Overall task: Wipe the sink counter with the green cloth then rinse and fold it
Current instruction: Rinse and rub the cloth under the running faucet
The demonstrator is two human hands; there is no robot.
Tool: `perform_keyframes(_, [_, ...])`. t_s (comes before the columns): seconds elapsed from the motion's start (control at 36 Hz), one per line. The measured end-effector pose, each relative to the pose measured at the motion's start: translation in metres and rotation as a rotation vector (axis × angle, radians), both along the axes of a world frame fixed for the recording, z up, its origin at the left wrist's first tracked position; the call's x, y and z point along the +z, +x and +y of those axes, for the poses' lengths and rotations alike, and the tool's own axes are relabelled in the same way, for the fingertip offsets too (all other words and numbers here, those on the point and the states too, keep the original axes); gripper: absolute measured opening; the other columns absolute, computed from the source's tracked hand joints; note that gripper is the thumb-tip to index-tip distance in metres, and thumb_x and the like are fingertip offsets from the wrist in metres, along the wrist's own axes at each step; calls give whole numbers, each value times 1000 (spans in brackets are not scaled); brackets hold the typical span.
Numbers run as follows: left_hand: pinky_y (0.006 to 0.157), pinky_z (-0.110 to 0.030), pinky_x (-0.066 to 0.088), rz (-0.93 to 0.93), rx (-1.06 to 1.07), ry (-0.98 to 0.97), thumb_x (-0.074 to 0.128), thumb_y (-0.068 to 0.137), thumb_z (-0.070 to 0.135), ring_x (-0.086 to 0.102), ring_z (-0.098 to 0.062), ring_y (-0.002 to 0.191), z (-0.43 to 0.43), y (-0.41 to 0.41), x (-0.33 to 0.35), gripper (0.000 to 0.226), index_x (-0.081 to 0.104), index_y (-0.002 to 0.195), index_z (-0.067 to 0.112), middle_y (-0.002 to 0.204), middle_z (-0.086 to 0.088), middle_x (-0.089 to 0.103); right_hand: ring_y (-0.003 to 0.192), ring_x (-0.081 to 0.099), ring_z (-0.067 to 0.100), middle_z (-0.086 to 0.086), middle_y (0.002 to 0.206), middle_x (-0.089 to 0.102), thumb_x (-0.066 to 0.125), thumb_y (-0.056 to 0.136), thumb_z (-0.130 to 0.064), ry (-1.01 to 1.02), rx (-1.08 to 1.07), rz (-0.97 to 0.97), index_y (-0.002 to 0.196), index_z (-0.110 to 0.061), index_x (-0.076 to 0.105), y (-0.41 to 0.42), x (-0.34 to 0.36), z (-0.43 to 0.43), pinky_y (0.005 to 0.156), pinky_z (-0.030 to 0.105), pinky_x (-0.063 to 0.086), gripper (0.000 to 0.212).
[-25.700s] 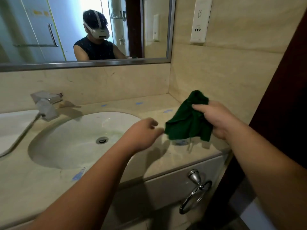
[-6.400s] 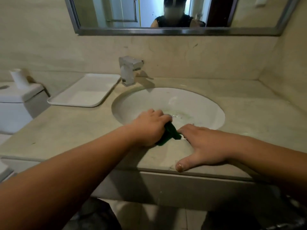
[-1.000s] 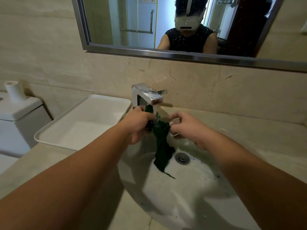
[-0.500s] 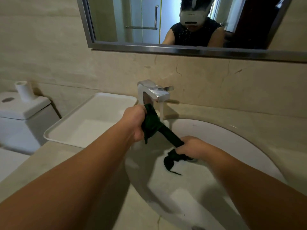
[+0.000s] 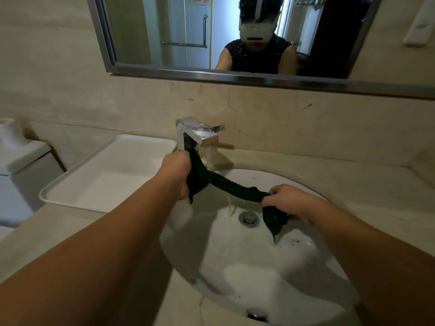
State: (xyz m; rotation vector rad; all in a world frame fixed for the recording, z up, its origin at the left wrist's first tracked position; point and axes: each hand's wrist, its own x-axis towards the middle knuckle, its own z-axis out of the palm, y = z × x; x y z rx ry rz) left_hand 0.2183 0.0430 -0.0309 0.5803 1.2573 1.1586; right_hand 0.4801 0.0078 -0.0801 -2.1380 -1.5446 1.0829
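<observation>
Fingers of the left hand (image 5: 175, 171) are curled tight around 1 end of the green cloth (image 5: 226, 184), held just beside the spout of the faucet (image 5: 200, 135); fingers of the right hand (image 5: 286, 201) pinch the other end, lower and to the right, over the sink basin (image 5: 235, 278). Head view, the only 1 given: the cloth spans between the 2 hands as a dark, roped band, with a loose corner hanging from each fist. A thin stream of water falls from the spout onto the band near the left hand and drips on toward the drain (image 5: 248, 217). Dark specks lie on the basin floor at right. A white tray (image 5: 113, 175) rests on the sink counter (image 5: 353, 184) to the left of the faucet, and the mirror (image 5: 223, 31) above shows the person leaning over the basin.

Handling, as a judgement: the cloth appears soaked, so it should be limp, heavier than when dry, and inclined to cling and sag. It is soft and not fragile, so firm squeezing is safe. For folding, the best hold is likely at 2 adjacent corners once wrung, so that the fabric hangs flat rather than twisted
</observation>
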Motion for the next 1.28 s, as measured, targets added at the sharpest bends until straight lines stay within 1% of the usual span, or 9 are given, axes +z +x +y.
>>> perform_keyframes(0.22, [80,-47,57,7,-122,98,47,101,1,65,-34,100,-9,6,-1,32,53,132,8,109,-18,64,72,77,23,18,96,80,74,95,-15,148,-289,585,109,-2,73,-43,44,2,54,29,58,19])
perform_keyframes(0.39, [86,-45,60,59,-370,111,58,106,34,79,-29,94,-8,10,-10,29,68,117,9,101,-14,81,99,77,37,25,108,70,54,98,-3,124,-237,865,110,5,64,-100,56,8,77,36,66,18])
perform_keyframes(0.58, [75,-38,62,133,-427,147,58,104,9,80,-27,88,2,3,-28,22,73,119,6,106,-16,81,94,79,33,26,115,74,44,93,11,136,-52,780,106,-7,68,-105,51,7,82,42,65,33])
perform_keyframes(0.67, [69,-35,63,43,-371,133,54,102,3,79,-29,87,3,3,-28,26,70,121,-3,106,-20,80,97,75,24,9,118,76,56,93,-1,298,73,491,126,-16,68,-92,40,11,81,36,62,37])
perform_keyframes(0.81, [60,-28,63,-162,-288,5,54,100,9,75,-31,100,3,4,-26,28,65,125,1,113,-19,76,153,32,23,-2,171,22,88,76,-38,327,383,-54,166,-42,-3,-82,9,5,119,42,38,128])
perform_keyframes(0.89, [63,-28,65,-180,-392,-32,52,98,10,76,-30,86,1,4,-24,23,64,115,2,101,-20,75,144,46,27,2,164,34,89,79,-34,448,348,-132,162,-49,-7,-91,-12,6,112,48,49,128])
perform_keyframes(1.03, [85,-46,66,235,-620,63,64,95,12,76,-36,96,3,-5,-29,33,60,128,6,113,-22,74,99,67,24,-1,109,72,66,90,-13,414,300,-132,122,-37,62,-80,-2,17,79,39,57,40])
perform_keyframes(1.17, [101,-42,57,1044,-1019,402,95,70,28,68,-23,113,2,1,-29,91,48,148,30,129,1,67,87,75,22,5,100,75,79,80,-15,134,216,33,118,-27,69,-72,26,19,70,33,63,42])
perform_keyframes(1.28, [89,-37,57,1579,-1027,483,82,87,25,67,-24,101,-5,16,-30,52,59,133,27,114,0,69,92,75,31,23,110,74,80,82,-9,-82,64,302,116,-5,70,-67,35,19,71,35,64,36])
